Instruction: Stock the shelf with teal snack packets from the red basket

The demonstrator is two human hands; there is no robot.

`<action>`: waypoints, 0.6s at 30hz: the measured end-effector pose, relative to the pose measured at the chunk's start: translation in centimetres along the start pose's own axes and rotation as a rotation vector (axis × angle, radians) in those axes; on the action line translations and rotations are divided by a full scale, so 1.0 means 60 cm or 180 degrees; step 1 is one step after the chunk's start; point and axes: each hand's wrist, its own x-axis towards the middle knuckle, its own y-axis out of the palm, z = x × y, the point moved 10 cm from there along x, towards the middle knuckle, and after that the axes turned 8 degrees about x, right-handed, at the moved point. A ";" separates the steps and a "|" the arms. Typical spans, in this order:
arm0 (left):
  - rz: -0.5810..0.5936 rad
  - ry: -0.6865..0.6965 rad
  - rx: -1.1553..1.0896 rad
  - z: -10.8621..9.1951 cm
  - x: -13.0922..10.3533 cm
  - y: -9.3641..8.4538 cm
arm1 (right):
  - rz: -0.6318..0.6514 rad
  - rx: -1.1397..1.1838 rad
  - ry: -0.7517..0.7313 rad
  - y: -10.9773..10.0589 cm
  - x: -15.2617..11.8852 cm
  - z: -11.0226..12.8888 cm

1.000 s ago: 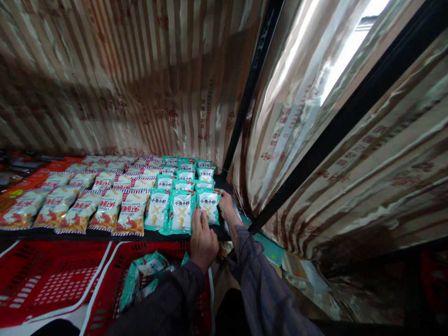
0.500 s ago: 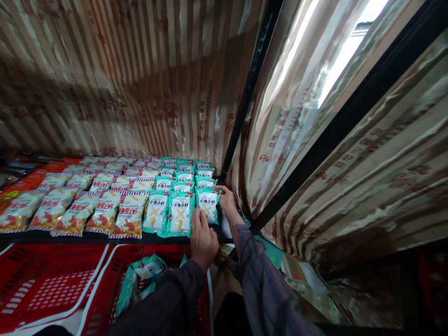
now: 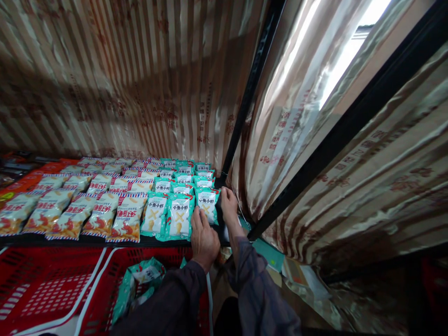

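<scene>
Several teal and white snack bags (image 3: 180, 216) stand in rows at the right end of a black shelf (image 3: 154, 241). My left hand (image 3: 204, 240) is at the lower left edge of the rightmost front bag (image 3: 207, 204), fingers extended against it and nothing gripped. Just right of that bag is my right hand (image 3: 229, 207), its fingers curled close together. A narrow gap shows between it and the bag; whether the fingertips hold anything is hidden.
White and orange snack bags (image 3: 128, 217) fill the shelf to the left. Below are two red baskets (image 3: 52, 291), one holding teal bags (image 3: 140, 280). A black post (image 3: 241, 112) rises behind the shelf corner, before striped sheeting (image 3: 157, 84).
My right hand has come off the right edge of the rightmost front bag and sits slightly right of it. My left hand stays near the bag's lower left. The view has shifted slightly.
</scene>
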 end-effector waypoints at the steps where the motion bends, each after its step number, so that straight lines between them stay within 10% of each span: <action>1: -0.0037 0.0017 -0.0016 0.000 -0.002 0.001 | -0.0071 -0.0116 -0.0084 -0.007 -0.015 0.011; 8: -0.0214 0.0155 -0.0125 0.002 -0.021 0.009 | 0.0446 -0.0499 -0.0415 0.030 -0.101 0.059; 18: -0.0331 0.0581 -0.0048 -0.009 -0.025 0.017 | 0.0672 -0.0595 -0.0688 0.053 -0.094 0.062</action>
